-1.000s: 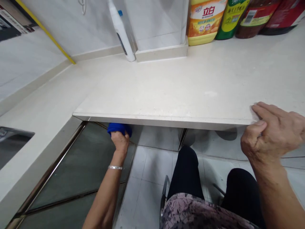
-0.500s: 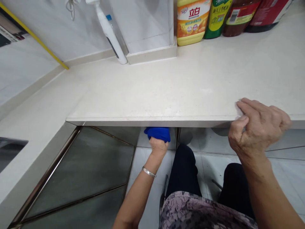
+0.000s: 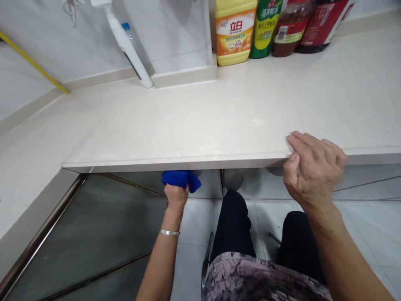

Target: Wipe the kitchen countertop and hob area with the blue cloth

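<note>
My left hand [image 3: 176,196] is closed round a blue cloth [image 3: 180,179] and holds it up against the underside of the cream countertop's [image 3: 194,121] front edge; a silver bracelet circles that wrist. My right hand [image 3: 313,165] grips the counter's front edge further right, fingers curled over the top and thumb against the edge face. There may be a small pale scrap under the fingertips, but I cannot make it out.
At the back wall stand a yellow detergent bottle [image 3: 234,31], a green bottle [image 3: 265,27], and two dark bottles [image 3: 293,29]. A white leaning handle [image 3: 127,48] rests by a white box base [image 3: 183,75]. Dark cabinet doors [image 3: 94,234] lie lower left; my knees [image 3: 238,225] are below.
My left hand with the blue cloth slid right along under the counter edge, then back a little to the left. The view shifted, and my right hand stayed gripping the edge.
</note>
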Available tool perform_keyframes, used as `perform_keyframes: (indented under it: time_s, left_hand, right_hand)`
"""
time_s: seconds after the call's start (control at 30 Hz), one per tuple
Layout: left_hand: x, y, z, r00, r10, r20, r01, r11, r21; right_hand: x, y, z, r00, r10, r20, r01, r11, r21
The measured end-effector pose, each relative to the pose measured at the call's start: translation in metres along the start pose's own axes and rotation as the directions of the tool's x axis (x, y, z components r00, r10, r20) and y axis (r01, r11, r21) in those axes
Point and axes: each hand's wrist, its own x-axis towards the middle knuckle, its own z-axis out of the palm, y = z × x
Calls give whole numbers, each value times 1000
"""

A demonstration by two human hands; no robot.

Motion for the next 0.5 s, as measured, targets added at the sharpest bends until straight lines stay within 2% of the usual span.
perform_keyframes:
  time_s: [0.1, 0.2, 0.33, 0.5]
  left_hand:
    - [6, -13, -4, 997, -45, -61, 46, 999, 27]
    - [8, -8, -4, 986, -101, -136, 106, 994, 37]
    - [3, 17, -1, 974, -131, -182, 138, 990, 28]
    - [-12, 52, 9, 990, -81, -114, 81, 997, -5]
  right_hand:
    - [1, -2, 2, 998, 1, -65, 0, 1000, 20]
    - [2, -3, 3, 996, -17, -90, 18, 1000, 9]
    - [4, -5, 4, 999, 46, -20, -46, 999, -22]
    - [4, -9, 7, 994, 94, -58, -95, 995, -12]
